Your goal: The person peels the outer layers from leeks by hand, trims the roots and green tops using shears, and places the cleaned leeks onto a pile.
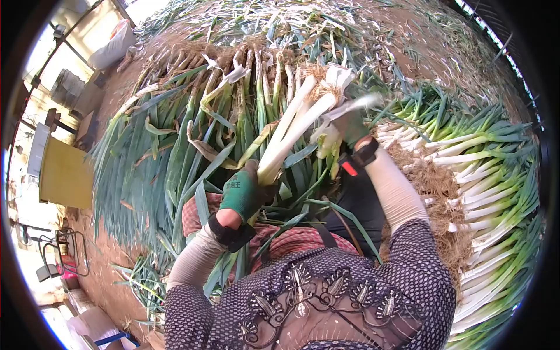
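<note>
My left hand (244, 189), in a green work glove, is wrapped round the lower shafts of a few thick green onions (297, 128). Their white ends and tangled roots tilt up and away from me. My right hand (352, 127), also gloved, is beside the root ends. It is closed on a pale strip of peeled outer leaf (360, 105), smeared by motion. Torn, yellowish leaf pieces (328, 143) hang just below it. Green leaves from the held onions trail down over my lap.
A wide heap of untrimmed green onions (151, 157) lies ahead and left, roots facing away. Cleaned white-stemmed onions (481, 198) are laid in a curved row on my right, roots inward. Leaf scraps (291, 22) cover the ground beyond. A yellow box (67, 174) stands far left.
</note>
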{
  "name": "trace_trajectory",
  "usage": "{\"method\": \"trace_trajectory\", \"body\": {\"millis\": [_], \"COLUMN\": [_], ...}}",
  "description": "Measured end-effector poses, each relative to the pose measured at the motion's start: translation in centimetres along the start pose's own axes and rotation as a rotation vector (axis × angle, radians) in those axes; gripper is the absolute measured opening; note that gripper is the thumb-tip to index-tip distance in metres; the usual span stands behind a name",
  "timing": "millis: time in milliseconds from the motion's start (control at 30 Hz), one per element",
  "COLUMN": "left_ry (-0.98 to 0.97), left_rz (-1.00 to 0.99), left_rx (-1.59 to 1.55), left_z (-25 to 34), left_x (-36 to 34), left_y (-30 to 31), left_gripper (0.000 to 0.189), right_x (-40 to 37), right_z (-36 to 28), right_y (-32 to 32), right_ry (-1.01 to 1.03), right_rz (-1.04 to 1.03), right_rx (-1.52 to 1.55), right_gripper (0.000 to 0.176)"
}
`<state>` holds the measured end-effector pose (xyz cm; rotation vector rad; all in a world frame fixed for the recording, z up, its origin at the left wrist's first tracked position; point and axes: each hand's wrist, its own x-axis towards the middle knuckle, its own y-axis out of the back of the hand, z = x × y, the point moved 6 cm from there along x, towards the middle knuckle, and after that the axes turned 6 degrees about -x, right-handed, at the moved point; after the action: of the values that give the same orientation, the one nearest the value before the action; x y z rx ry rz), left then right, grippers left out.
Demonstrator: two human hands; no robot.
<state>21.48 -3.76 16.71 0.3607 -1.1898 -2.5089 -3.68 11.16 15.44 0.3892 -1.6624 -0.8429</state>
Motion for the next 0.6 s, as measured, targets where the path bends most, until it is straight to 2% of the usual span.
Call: {"method": "trace_trajectory", "body": {"millis": [33,67,133,200,300,433,500,567,600], "left_ry": [-0.003,0.000,0.004,-0.024,-0.091,-0.124,-0.057,0.013,0.056], "left_rz": [0.001,0.020,0.052,0.079,0.100,0.065,0.018,-0.057,-0.068], "left_rx": [0.004,0.008,0.020,0.064,0.062,0.062,0.037,0.024,0.006], "left_z": [0.2,0.2,0.0,0.0,-0.2,0.4,0.2,0.1,-0.2], "left_x": [-0.1,-0.2,-0.3,-0.5,-0.6,-0.9,-0.8,-0.7,-0.5], "left_y": [0.0,0.0,-0.1,-0.4,-1.3,-2.2,-1.7,-0.9,-0.6], "left_gripper": [0.052,0.051,0.049,0.048,0.046,0.045,0.052,0.064,0.061], "right_x": [0.3,1.4,1.0,-1.6,2.3,4.1,4.6,4.7,4.7], "right_z": [-0.7,-2.1,-2.8,1.8,-2.7,-4.0,-3.9,-1.6,0.7], "right_y": [-0.5,0.3,-1.4,-9.9,-1.7,1.5,1.6,1.8,2.4], "right_ry": [-0.148,-0.421,-0.348,-0.286,-0.271,-0.251,-0.276,-0.409,-0.556], "right_rz": [0.068,0.042,-0.128,-0.300,-0.236,-0.257,-0.271,-0.278,-0.258], "right_rx": [0.167,0.587,0.435,0.169,0.213,0.129,0.053,-0.004,-0.011], "right_gripper": [0.029,0.031,0.033,0.041,0.040,0.040,0.039,0.039,0.039]}}
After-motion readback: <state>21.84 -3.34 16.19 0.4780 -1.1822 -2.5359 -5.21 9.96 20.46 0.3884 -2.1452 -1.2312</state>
